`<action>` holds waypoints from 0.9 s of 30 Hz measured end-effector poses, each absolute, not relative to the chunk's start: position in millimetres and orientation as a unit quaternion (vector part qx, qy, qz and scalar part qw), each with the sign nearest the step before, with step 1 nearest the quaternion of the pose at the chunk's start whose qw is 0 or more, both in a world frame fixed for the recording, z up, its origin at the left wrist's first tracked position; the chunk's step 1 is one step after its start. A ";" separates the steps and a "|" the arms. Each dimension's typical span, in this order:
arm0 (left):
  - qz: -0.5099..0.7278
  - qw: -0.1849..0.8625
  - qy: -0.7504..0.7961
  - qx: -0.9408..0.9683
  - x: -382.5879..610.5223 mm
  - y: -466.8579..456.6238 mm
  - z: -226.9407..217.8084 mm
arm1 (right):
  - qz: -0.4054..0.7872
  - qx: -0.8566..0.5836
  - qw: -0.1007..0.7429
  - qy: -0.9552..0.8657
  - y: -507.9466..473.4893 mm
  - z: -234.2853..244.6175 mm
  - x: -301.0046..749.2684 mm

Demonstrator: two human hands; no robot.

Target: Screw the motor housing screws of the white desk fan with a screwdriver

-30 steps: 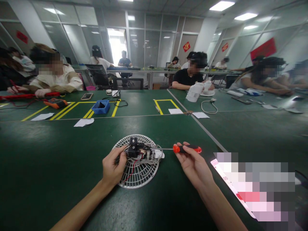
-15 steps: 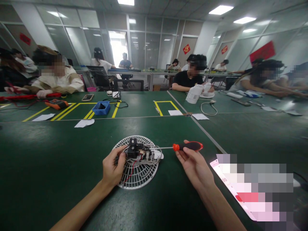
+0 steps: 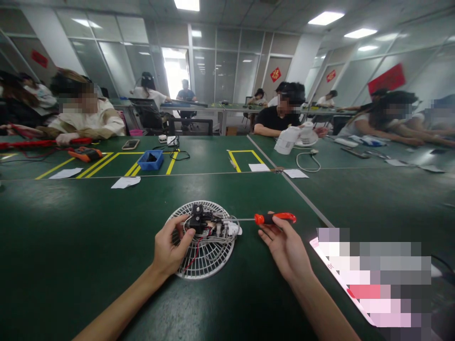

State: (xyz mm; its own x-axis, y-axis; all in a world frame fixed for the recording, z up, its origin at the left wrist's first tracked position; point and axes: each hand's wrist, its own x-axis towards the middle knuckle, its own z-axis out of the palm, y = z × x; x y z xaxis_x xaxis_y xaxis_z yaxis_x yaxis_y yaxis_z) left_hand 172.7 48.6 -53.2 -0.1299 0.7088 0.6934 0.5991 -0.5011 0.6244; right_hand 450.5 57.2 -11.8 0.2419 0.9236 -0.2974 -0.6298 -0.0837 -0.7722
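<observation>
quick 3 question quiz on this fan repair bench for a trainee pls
1. True or false: the right hand holds the screwdriver by its handle.
2. What does the motor assembly rest on? A) a blue bin B) a white fan grille C) a sheet of paper
3. Which hand has its grip on the motor assembly?

Key: 1 true. 2 B. 3 the left hand.
</observation>
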 end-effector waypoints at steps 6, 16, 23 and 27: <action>0.561 0.058 0.501 0.657 173.4 48.2 -52.0 | 0.599 -0.403 0.678 -0.137 54.5 -7.6 451.0; 0.558 0.061 0.499 0.660 172.5 49.0 -54.4 | 0.633 -0.344 0.684 -0.115 56.1 -1.5 450.5; 0.546 0.051 0.508 0.664 172.3 48.6 -57.3 | 0.593 -0.375 0.683 -0.200 54.7 -0.9 455.2; 0.538 0.054 0.519 0.662 173.1 47.8 -57.4 | 0.600 -0.388 0.665 -0.219 55.0 -1.0 459.1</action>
